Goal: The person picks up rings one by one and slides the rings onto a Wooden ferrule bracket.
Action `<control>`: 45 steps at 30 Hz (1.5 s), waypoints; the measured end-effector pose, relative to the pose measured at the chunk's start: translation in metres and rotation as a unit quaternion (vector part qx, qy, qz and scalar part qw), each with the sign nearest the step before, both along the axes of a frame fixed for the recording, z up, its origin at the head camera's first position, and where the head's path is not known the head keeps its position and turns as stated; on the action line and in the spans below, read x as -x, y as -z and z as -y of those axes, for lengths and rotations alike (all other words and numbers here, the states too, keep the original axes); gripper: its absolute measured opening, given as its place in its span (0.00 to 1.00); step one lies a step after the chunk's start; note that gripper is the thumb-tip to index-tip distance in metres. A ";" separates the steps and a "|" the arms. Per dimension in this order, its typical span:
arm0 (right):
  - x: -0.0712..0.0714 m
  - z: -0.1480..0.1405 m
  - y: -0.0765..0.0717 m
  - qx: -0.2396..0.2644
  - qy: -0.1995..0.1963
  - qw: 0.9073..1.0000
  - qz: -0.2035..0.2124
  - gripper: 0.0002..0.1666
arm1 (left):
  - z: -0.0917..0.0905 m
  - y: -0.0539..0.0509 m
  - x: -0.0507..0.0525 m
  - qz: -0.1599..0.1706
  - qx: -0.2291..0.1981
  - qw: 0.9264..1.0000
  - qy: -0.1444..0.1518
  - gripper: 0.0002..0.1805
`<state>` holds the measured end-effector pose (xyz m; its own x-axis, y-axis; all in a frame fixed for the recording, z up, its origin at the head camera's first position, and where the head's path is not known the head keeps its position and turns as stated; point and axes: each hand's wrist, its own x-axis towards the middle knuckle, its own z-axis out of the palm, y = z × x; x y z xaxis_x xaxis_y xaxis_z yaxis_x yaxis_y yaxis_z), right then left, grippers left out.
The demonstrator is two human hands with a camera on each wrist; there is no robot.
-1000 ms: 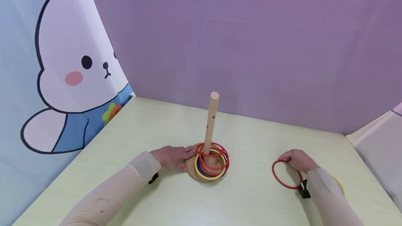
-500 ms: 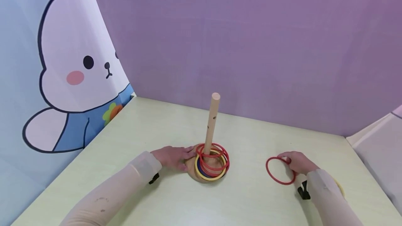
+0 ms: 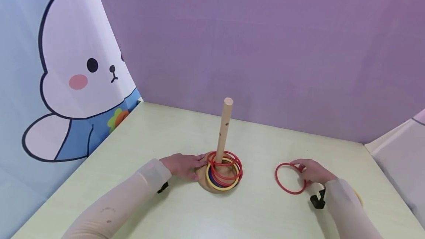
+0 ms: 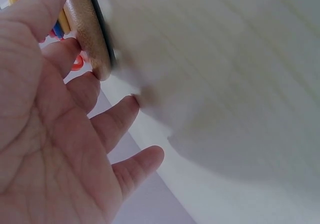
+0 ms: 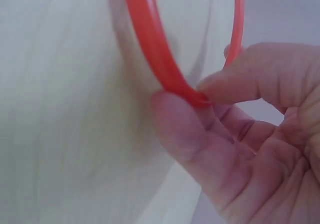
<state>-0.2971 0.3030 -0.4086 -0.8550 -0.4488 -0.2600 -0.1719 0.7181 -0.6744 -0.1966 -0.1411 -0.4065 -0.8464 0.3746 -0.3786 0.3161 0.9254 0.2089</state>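
Note:
A wooden peg [image 3: 224, 132] stands upright on a round wooden base [image 3: 202, 180]. Several red, yellow and blue rings [image 3: 241, 174] lie loosely around its foot. My left hand [image 3: 180, 165] rests at the left edge of that base; the left wrist view shows spread fingers, some of them touching the rim. Off to the right, my right hand [image 3: 313, 172] holds one red ring [image 3: 292, 193], tilted. In the right wrist view, the thumb and a finger pinch this ring [image 5: 150, 38] close over the table.
A yellow ring [image 3: 359, 197] lies partly hidden under the right sleeve. The pale table [image 3: 259, 209] ends at a purple backdrop [image 3: 212, 47]. On the left hangs a cloth [image 3: 76, 102] with a cartoon figure.
My right hand's red ring has shifted left, toward the peg, and its angle has turned. The right hand itself has moved only slightly. My left hand and the stacked rings stay put.

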 end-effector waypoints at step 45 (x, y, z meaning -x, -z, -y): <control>-0.024 0.059 -0.091 0.205 -0.009 0.970 0.127 0.36 | 0.003 -0.003 -0.002 -0.002 -0.014 1.000 0.011 0.37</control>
